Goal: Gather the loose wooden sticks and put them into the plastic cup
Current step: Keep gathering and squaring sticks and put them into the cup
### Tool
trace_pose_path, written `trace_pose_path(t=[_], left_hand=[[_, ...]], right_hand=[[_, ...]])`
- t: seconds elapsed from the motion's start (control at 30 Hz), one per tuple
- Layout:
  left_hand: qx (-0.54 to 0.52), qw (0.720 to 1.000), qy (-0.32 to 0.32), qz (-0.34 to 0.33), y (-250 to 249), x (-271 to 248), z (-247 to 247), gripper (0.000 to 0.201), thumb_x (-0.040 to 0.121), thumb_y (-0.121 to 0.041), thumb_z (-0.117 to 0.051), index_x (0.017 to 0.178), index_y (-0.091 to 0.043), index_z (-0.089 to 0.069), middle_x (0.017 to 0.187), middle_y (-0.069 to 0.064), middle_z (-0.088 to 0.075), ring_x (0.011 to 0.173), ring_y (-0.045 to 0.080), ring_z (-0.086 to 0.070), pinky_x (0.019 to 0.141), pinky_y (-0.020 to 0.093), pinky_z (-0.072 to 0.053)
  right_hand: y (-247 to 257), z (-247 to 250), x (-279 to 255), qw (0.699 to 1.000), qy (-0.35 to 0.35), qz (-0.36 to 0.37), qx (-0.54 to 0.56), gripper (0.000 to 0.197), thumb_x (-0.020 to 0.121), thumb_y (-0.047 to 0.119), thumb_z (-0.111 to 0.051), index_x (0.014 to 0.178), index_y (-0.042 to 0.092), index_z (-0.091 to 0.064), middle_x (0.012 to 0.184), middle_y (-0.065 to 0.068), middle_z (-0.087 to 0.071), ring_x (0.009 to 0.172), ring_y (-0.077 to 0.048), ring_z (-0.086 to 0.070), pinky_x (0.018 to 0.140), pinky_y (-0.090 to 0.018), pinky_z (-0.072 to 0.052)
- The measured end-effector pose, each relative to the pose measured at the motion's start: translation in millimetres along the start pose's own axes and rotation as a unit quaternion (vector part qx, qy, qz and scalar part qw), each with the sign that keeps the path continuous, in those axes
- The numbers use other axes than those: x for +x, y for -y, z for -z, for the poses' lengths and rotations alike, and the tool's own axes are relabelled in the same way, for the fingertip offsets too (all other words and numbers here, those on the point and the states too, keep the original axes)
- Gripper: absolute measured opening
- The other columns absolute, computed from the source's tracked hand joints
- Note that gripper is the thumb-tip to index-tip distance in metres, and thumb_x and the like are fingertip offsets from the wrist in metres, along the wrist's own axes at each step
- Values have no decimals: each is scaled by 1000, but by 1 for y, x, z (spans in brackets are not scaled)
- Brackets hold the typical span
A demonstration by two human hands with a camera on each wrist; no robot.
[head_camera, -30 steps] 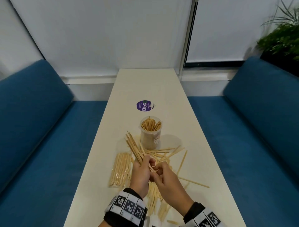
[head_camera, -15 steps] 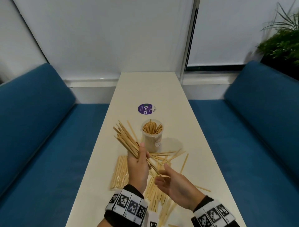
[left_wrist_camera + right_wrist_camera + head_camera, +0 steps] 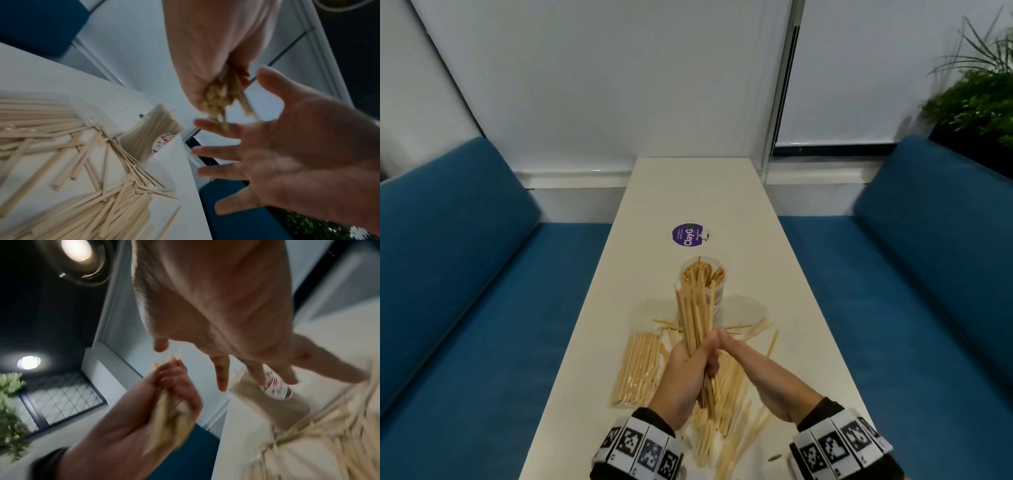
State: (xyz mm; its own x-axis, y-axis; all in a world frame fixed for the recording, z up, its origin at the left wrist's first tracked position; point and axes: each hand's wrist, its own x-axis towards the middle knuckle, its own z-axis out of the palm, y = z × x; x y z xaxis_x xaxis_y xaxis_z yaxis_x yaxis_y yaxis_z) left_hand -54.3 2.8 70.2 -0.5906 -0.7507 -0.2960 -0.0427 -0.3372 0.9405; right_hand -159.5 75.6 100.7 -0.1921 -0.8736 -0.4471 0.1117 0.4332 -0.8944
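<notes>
My left hand (image 3: 693, 363) grips a thick bundle of wooden sticks (image 3: 695, 315) low down, and the bundle stands nearly upright over the table. Its tips overlap the clear plastic cup (image 3: 717, 296), which is packed with sticks. My right hand (image 3: 750, 359) is open, its straight fingers against the bundle's right side beside my left thumb. In the left wrist view the bundle's lower ends (image 3: 220, 100) poke out of my fist, facing the open right palm (image 3: 298, 154). Many loose sticks (image 3: 726, 404) lie scattered below both hands.
A clear packet of sticks (image 3: 637, 366) lies left of my hands. A purple round sticker (image 3: 688, 234) sits beyond the cup on the long white table (image 3: 688, 185). Blue benches (image 3: 482, 308) flank the table on both sides. A plant (image 3: 976, 102) stands at the far right.
The bundle in my left hand has swung from leaning left to nearly upright in front of the cup. My right hand has risen from below and come flat against the bundle.
</notes>
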Motion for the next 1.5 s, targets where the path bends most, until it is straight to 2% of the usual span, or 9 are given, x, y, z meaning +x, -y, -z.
trace_pose_path(t=[0.17,0.37,0.53,0.67,0.87,1.07,1.27,1.4,1.5], left_hand=[[9,967,229,112,0,-14,-1,22,96,-15,-48,74,-15,-48,50,-7,-37,44,5,-35,49,16,-32],[-27,958,244,145,2,-15,0,14,92,-5,-53,83,-13,-46,48,-4,-40,41,7,-37,47,17,-34],[-71,942,290,156,6,-10,16,64,65,-41,-79,116,-11,-53,97,7,-69,83,16,-65,78,27,-51],[-240,930,181,212,11,-9,16,88,68,-71,-51,125,-4,-57,124,21,-60,107,28,-61,98,41,-46],[-434,860,44,264,1,4,5,39,98,-23,-40,109,12,-55,94,31,-66,88,36,-65,75,49,-53],[-403,875,66,261,5,1,-1,30,98,-13,-41,104,11,-57,86,27,-67,71,32,-70,72,45,-55],[-335,905,103,239,-2,-5,-4,27,95,-17,-47,96,6,-62,84,23,-68,77,29,-68,67,38,-58],[-75,980,138,126,2,-6,8,41,96,-39,-41,108,-6,-64,100,13,-67,93,21,-64,82,29,-54],[219,956,191,-41,-4,-11,16,56,80,-54,-55,126,-24,-49,114,-13,-59,98,-10,-55,86,7,-44]], right_hand=[[3,5,8,996,-12,38,83,49,70,45,-64,105,11,-66,99,0,-73,97,-12,-66,90,-28,-52],[-1,-15,10,986,-85,90,108,41,91,38,-54,63,8,-54,57,-11,-63,83,-30,-72,81,-36,-56],[12,-9,10,954,-182,183,152,47,92,36,-50,53,9,-48,43,-5,-45,45,-20,-58,64,-37,-58],[29,-7,9,913,-233,280,183,41,94,28,-48,56,10,-50,41,2,-43,40,-12,-51,65,-38,-60],[19,-27,8,911,-239,312,127,23,83,27,-64,67,11,-65,59,-10,-64,64,-23,-66,67,-27,-55],[18,-32,7,923,-184,284,181,10,76,15,-71,81,12,-63,58,-2,-59,57,-17,-58,63,-28,-53],[22,-27,12,916,-219,262,211,35,76,31,-69,48,22,-51,39,1,-39,38,-15,-38,50,-30,-41],[28,-14,12,905,-218,262,253,49,91,26,-55,44,14,-50,40,-2,-42,40,-17,-47,56,-34,-51],[31,-9,9,905,-201,263,267,53,93,25,-51,42,14,-56,44,-6,-52,54,-24,-64,69,-37,-58]])
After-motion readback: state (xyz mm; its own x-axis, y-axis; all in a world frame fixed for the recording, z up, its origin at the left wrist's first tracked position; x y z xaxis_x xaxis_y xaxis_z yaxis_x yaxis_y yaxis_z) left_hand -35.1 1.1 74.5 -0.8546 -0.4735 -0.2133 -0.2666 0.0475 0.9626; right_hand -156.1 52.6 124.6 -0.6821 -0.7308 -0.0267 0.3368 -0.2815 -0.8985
